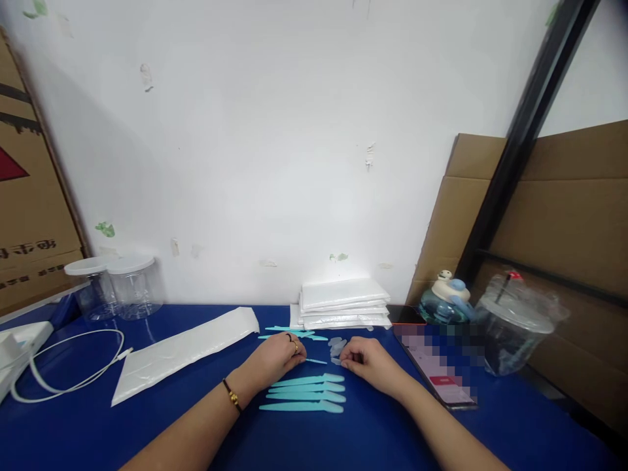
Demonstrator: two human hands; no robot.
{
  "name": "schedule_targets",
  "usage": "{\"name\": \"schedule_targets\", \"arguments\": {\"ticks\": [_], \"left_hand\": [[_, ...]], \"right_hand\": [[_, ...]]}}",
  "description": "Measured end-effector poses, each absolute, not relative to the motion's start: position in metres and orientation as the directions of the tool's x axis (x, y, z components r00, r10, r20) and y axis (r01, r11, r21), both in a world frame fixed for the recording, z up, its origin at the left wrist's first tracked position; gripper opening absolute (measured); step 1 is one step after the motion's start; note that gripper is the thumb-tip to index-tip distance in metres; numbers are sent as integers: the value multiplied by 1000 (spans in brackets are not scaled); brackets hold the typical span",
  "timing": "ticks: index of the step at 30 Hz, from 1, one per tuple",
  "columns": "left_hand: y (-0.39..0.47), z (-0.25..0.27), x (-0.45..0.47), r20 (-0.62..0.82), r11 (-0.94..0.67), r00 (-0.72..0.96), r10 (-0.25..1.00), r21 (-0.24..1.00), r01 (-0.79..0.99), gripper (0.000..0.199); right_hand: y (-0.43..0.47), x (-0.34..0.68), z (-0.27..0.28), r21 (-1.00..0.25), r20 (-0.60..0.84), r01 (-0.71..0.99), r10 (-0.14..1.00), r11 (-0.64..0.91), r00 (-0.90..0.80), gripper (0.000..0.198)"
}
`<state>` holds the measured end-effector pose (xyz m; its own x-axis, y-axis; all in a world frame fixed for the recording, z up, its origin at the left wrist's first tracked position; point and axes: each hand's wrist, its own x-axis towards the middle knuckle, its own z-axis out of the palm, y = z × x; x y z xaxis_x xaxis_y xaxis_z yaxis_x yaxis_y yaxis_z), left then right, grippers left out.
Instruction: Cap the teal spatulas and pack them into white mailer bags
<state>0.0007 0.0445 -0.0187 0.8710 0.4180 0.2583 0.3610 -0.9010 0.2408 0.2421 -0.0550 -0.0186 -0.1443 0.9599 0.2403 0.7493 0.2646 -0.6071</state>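
Slim turquoise stick [316, 362] in our left hand [282, 358], right hand [366, 358] at the translucent pieces [337, 345]

We have both hands over the blue counter [275, 445], facing each other across a narrow gap. The fingers of our left hand are pinched around one end of the slim turquoise stick, and its other end points toward our right hand. A dark bracelet [232, 396] with gold beads circles our left wrist, and we wear a ring [296, 347] on that hand.

The fingers of our right hand are curled, with their tips close together beside the small translucent pieces. We cannot tell whether they grip one of these or only touch it.

Nearer to us, a row of turquoise sticks [294, 407] lies side by side, their broader ends all to the right. Beyond our left hand, more turquoise sticks [318, 338] lie loosely across one another.

Behind these, a stack of white packets [343, 304] stands near the wall [245, 144]. To our left we see a long white pouch [189, 356] lying aslant, a white cable [120, 347] and two lidded clear jars [135, 291]. To our right lies a phone [444, 376] with its screen partly blurred out; past it are a blue-and-cream ornament [447, 302] and a lidded cup [513, 337] inside clear plastic.
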Motion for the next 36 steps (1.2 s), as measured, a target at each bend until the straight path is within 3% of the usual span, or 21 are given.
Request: {"name": "schedule_targets", "arguments": {"ticks": [14, 17, 23, 27, 36], "left_hand": [[25, -24, 18, 239, -873, 877, 417, 374, 313, 20], [30, -22, 13, 244, -873, 866, 436, 348, 341, 18], [62, -20, -16, 330, -787, 717, 614, 180, 590, 21], [66, -20, -18, 282, -783, 735, 617, 129, 608, 20], [53, -11, -11, 254, -800, 760, 598, 126, 587, 24]], "right_hand": [[-56, 225, -24, -642, 219, 699, 949, 314, -225, 10], [-56, 232, -22, -625, 225, 715, 950, 313, -218, 13], [-50, 259, -20, -551, 339, 799, 939, 240, -48, 17], [-47, 260, -23, -500, 326, 817, 936, 287, -130, 27], [-46, 259, -23, -458, 352, 848, 930, 266, -102, 16]]}}
